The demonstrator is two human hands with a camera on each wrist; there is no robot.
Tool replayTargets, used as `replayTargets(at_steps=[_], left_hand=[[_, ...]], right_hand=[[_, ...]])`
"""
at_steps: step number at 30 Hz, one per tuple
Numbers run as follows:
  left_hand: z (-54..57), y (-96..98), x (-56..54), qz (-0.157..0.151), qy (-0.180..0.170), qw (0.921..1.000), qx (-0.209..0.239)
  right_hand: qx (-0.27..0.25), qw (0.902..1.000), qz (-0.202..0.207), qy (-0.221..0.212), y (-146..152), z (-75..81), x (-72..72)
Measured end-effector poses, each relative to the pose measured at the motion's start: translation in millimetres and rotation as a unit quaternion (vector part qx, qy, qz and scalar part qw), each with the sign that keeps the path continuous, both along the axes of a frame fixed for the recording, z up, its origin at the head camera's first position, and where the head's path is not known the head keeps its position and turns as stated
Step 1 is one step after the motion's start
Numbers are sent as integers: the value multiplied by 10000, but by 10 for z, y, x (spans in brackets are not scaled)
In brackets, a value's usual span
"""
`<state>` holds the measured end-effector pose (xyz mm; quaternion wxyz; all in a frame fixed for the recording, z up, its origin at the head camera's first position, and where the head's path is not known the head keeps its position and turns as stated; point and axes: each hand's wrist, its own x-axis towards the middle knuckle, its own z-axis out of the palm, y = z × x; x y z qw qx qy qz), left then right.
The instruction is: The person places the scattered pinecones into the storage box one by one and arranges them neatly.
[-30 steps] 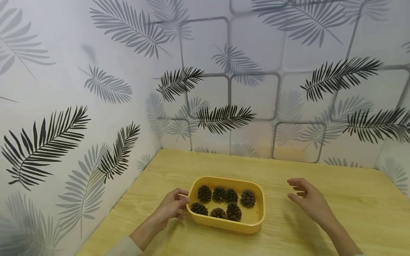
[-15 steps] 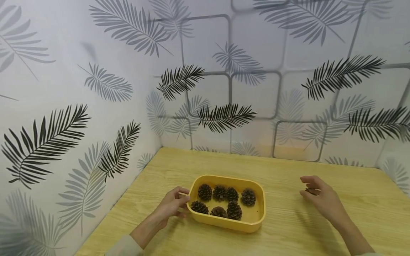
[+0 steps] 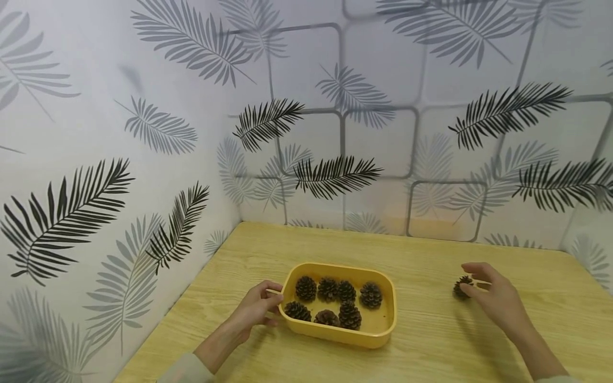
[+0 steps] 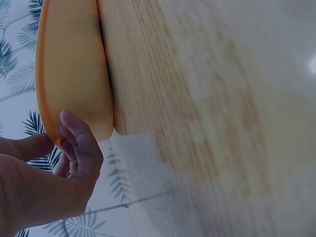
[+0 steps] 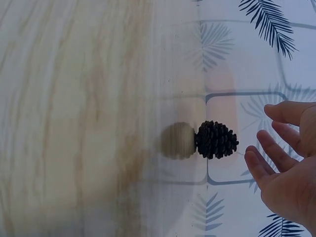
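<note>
My left hand [image 3: 255,307] holds the left end of a yellow plastic tub [image 3: 337,334], and in the left wrist view its thumb and fingers pinch the tub's rim beside the tall wall [image 4: 74,59]. Inside the tub lie several brown pine cones [image 3: 350,316]. To the right, a single pine cone [image 3: 461,288] stands on the table. Just beside it is my right hand [image 3: 500,303], fingers spread and bent a little. The right wrist view shows a gap between those fingertips and the pine cone [image 5: 217,140]; nothing is held.
The light wood-grain table [image 3: 412,361] reaches back to a wall [image 3: 378,207] covered in leaf-pattern paper. Another papered wall [image 3: 110,213] runs along the left side. Bare tabletop lies between the tub and the lone pine cone.
The right hand has drawn away to the right, and the lone pine cone, at first hidden by the hand, now stands uncovered on the table. Left hand and tub stay put.
</note>
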<state>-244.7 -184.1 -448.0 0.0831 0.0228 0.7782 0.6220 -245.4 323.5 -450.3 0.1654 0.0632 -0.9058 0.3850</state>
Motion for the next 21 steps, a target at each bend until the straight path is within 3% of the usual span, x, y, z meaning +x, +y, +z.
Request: replayTargets(at_steps=[21], left_hand=[[-21, -14, -17, -28, -60, 10000, 16]], right_hand=[[7, 9999, 20, -149, 155, -122, -64]])
